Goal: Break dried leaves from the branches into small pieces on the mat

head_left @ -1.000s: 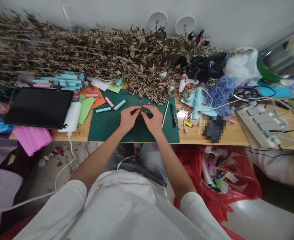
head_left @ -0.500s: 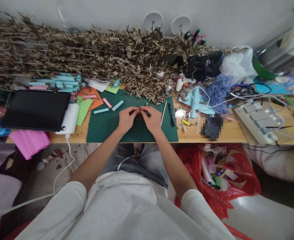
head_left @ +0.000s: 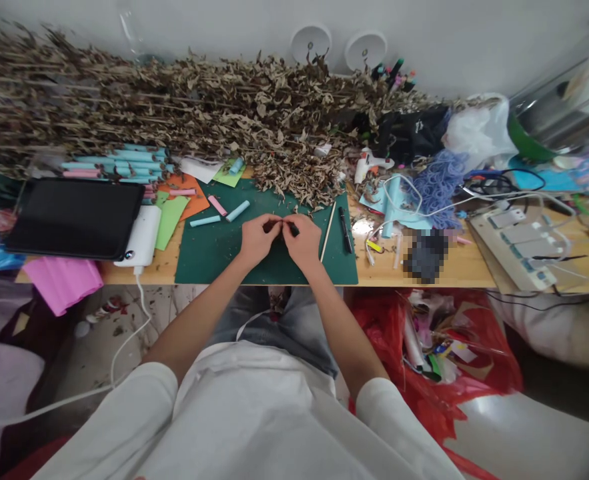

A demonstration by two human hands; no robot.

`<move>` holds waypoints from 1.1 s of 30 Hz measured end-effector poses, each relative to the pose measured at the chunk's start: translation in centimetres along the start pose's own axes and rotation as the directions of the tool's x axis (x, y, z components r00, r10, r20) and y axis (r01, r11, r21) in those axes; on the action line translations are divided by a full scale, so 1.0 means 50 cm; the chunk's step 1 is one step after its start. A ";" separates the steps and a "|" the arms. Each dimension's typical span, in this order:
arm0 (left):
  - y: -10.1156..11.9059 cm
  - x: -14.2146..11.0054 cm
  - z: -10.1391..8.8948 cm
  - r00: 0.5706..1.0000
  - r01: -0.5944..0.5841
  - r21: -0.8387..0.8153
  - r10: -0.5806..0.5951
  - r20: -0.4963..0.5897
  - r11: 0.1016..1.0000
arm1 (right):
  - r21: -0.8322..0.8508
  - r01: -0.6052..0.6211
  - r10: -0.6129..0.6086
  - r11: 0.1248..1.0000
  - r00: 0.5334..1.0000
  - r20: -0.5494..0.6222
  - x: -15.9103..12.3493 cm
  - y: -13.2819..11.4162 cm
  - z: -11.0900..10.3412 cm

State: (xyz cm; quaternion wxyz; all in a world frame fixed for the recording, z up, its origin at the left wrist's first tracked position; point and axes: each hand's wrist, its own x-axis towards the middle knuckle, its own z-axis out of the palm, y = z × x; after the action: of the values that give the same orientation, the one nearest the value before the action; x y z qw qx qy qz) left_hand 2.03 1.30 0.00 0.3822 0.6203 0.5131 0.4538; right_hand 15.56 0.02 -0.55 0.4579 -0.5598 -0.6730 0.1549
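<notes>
Over the green cutting mat, my left hand and my right hand meet fingertip to fingertip. Both are closed in a pinch. Whatever lies between the fingertips is too small and too hidden to name. Just beyond them spreads a heap of dried leaves. To the left on the mat lie blue paper rolls and a pink paper roll. A thin wooden stick and a black pen rest to the right of my right hand.
Dried leafy stalks fill the back of the table. On the left are a black tablet, a white power bank and stacked blue rolls. Rightward lie a glue gun, blue yarn and a power strip.
My hands stay pinched together at nearly the same spot, with the fingers slightly shifted. The whole view has moved a little. Dark leaf bits seen between the hands earlier are now less visible.
</notes>
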 end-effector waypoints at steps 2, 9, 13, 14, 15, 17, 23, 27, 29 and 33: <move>-0.001 -0.001 0.000 1.000 0.002 0.002 -0.002 0.002 1.000 | -0.046 0.028 -0.029 0.999 1.000 -0.009 -0.002 0.006 0.005; -0.002 0.002 -0.003 0.994 -0.009 -0.030 0.006 -0.106 1.000 | -0.046 0.011 -0.014 0.999 0.997 -0.071 -0.002 0.007 -0.009; -0.006 0.003 -0.005 0.996 -0.056 -0.026 0.054 -0.077 0.998 | -0.043 0.025 -0.027 0.999 0.999 -0.046 -0.004 0.001 -0.014; -0.008 0.003 -0.004 0.995 -0.069 -0.022 0.067 -0.067 0.997 | -0.051 0.034 -0.036 0.998 0.999 -0.040 -0.004 0.000 -0.014; -0.010 0.003 -0.004 0.995 -0.076 -0.021 0.075 -0.060 0.997 | -0.058 0.042 -0.045 0.997 0.998 -0.036 -0.004 -0.001 -0.013; -0.014 0.002 -0.002 0.996 -0.070 -0.041 0.068 -0.055 0.997 | -0.064 0.061 -0.064 0.996 0.997 -0.035 -0.005 0.000 -0.013; -0.018 0.002 0.002 0.999 -0.006 -0.109 0.003 -0.032 0.994 | 0.003 0.063 -0.063 0.998 0.998 0.004 -0.005 0.006 -0.009; -0.014 0.001 0.000 0.999 0.013 -0.077 -0.016 -0.038 0.997 | 0.027 0.026 -0.026 0.999 1.000 -0.004 -0.004 0.010 -0.008; -0.012 0.000 -0.001 0.999 0.017 -0.066 -0.019 -0.039 0.998 | 0.015 0.030 -0.029 0.999 1.000 -0.008 -0.004 0.011 -0.009; -0.010 0.000 -0.003 0.999 0.021 -0.067 -0.024 -0.048 0.998 | 0.000 0.055 -0.055 0.998 0.998 -0.001 -0.002 0.013 -0.009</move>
State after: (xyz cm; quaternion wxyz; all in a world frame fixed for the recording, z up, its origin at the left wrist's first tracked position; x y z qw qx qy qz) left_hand 1.76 1.37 -0.43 0.3951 0.5901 0.5139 0.4813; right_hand 16.30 0.00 -0.85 0.4626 -0.5411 -0.6878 0.1419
